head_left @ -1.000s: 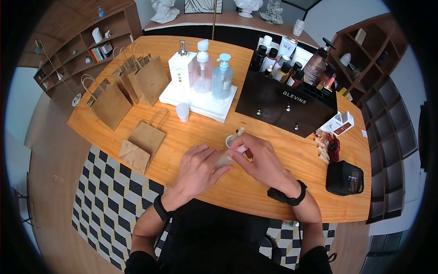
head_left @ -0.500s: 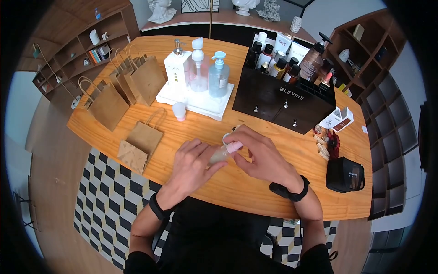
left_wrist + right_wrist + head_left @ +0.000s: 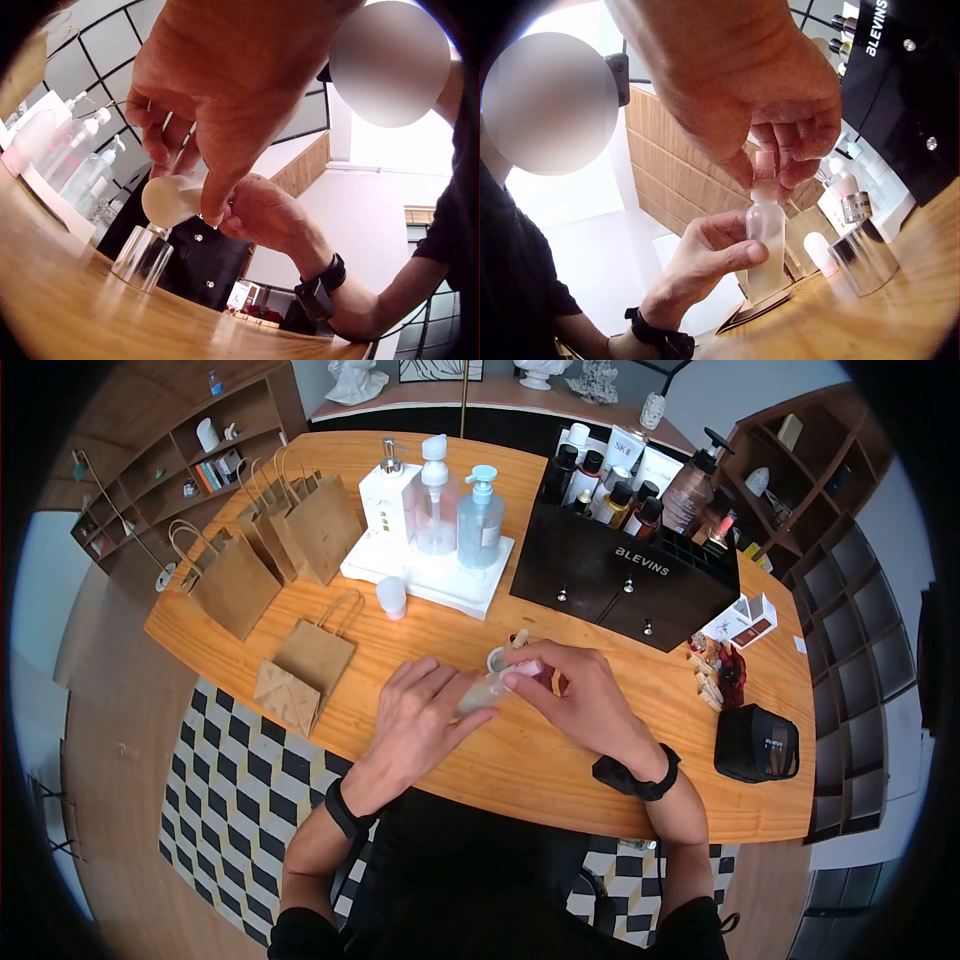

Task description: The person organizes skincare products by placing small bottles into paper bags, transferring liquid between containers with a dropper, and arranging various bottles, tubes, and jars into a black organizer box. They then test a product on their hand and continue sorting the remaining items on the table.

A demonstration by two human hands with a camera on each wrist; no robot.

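A small clear plastic bottle (image 3: 769, 232) with milky liquid and a pale pink top (image 3: 765, 163) is held over the table between both hands. My left hand (image 3: 415, 710) grips its body, thumb on the near side in the right wrist view. The thumb and fingers of my right hand (image 3: 580, 692) pinch the pink top. In the left wrist view the bottle's rounded base (image 3: 166, 201) faces the camera. Just beyond the hands stands a shiny clear cup (image 3: 864, 259), partly hidden in the head view, with a small silver collar (image 3: 856, 206) seen above it.
A translucent cap with pink rim (image 3: 391, 598) stands near a white tray (image 3: 425, 588) of pump bottles. Brown paper bags (image 3: 305, 660) are at the left. A black cosmetics organizer (image 3: 615, 585) fills the back right; a black pouch (image 3: 757, 742) lies at the right.
Both hands have shifted slightly left since the first frame. My right fingers have changed position around the pink top, the thumb now lying across it. The left hand keeps its grip on the bottle.
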